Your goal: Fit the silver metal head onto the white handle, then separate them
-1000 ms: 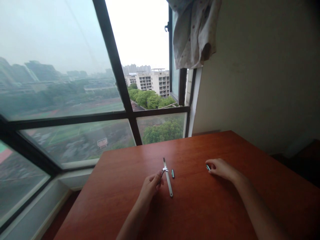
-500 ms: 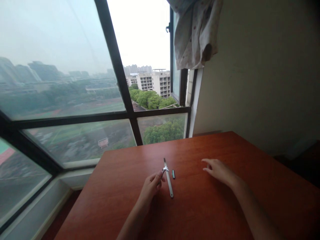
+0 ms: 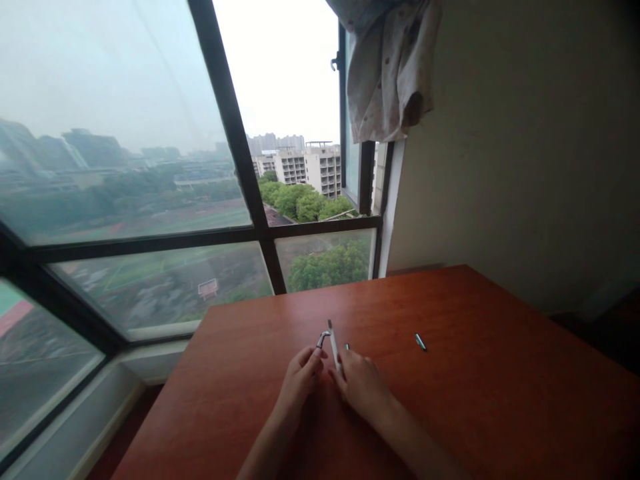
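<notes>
My left hand (image 3: 302, 373) is closed around a silver razor handle (image 3: 323, 339), whose bent bare head points up and to the right. Close beside it, my right hand (image 3: 364, 381) pinches a slim white toothbrush (image 3: 334, 343) with a dark tip; its lower end is hidden by the fingers. The razor head is at the toothbrush's upper part, though whether they touch I cannot tell. Just beyond my right knuckles shows the top of a small dark green razor cartridge (image 3: 347, 346), mostly covered. Another razor cartridge (image 3: 421, 342) lies farther right.
Everything lies over a reddish-brown wooden table (image 3: 500, 373). Past its far edge is a dark-framed window (image 3: 220, 233) with one pane open. A spotted curtain (image 3: 385, 80) hangs bunched at the upper right, beside a plain wall (image 3: 500, 167).
My right hand has moved left from the table's right side and closed on the toothbrush. The farther cartridge, now lying in view, was hidden by that hand. My left hand keeps the razor handle.
</notes>
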{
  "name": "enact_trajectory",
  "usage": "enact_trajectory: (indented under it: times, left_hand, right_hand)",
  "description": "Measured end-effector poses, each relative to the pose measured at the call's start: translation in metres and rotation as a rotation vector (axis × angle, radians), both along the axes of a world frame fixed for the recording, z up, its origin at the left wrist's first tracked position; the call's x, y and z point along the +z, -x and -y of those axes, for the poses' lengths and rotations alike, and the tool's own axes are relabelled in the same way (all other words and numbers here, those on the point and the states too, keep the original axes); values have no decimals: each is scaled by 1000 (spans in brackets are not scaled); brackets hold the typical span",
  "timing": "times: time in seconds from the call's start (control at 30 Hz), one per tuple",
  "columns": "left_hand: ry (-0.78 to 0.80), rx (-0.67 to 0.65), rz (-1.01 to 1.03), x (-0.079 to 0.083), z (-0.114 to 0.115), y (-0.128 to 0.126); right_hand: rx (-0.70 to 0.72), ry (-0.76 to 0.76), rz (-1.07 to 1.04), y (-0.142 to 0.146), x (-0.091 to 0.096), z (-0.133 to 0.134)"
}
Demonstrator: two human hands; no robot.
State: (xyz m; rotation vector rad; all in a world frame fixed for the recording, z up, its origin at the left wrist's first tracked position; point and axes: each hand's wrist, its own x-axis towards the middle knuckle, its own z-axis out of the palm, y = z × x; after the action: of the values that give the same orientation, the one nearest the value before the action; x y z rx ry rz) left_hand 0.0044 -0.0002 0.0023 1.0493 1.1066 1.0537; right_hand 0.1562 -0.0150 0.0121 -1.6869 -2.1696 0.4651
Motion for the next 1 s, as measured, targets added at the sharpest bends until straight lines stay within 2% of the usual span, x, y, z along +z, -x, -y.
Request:
enact_trajectory:
  times: [0.17, 0.33, 0.53, 0.7, 0.8, 1.0]
  left_hand:
    - [18, -24, 36, 2, -1, -1]
    - [27, -3, 81, -1, -2, 1]
    - [19, -48, 183, 3, -3, 2]
    - [0, -56, 223, 6, 0, -1]
    - [-37, -29, 225, 3, 0, -1]
    - [-88, 8, 202, 0, -1, -1]
  right_hand:
    - [29, 24, -15, 6, -5, 6]
    - [25, 25, -83, 0, -5, 0]
    - [-17, -3, -425, -21, 8, -16]
    - [8, 142, -752, -39, 6, -29]
    - [-13, 113, -832, -43, -2, -32]
    - [42, 72, -855, -44, -12, -25]
